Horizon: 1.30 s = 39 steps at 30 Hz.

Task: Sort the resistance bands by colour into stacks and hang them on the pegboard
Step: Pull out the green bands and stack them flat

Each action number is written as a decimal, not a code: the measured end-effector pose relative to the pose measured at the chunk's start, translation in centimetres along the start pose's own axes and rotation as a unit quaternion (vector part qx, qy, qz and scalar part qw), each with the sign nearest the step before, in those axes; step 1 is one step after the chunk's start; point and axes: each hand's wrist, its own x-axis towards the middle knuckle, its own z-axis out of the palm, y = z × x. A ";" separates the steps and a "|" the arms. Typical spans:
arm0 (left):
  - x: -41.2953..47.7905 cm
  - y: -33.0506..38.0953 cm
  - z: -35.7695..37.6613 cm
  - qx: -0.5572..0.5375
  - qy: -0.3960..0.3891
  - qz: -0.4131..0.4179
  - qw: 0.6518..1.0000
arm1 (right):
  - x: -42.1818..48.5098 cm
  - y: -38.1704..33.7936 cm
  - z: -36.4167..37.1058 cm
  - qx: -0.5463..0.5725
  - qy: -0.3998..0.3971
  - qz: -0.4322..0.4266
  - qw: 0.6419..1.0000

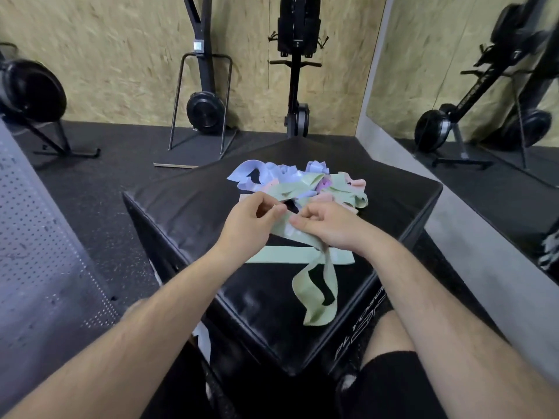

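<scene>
Spanning both grips, the green band (279, 227) is pinched by left hand (251, 220) and right hand (328, 226).

A black padded plyo box (181, 213) is set on speckled rubber flooring (99, 182). A fan machine (205, 111) and an upright rower (298, 113) are stood against an OSB wall (121, 55); a mirror (447, 55) is mounted at the right.

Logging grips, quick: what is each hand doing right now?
Left hand: pinching the pale green elastic resistance band.
Right hand: pinching the same band.
</scene>
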 end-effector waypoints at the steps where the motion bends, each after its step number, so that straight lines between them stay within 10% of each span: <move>1: 0.0 -0.8 0.0 -0.003 0.004 -0.008 1.000 | 0.4 0.3 0.3 -0.005 -0.010 0.006 1.000; 39: 4.2 -16.3 -2.3 0.234 0.031 -0.081 0.968 | 13.9 5.9 9.7 -0.202 -0.113 0.066 0.971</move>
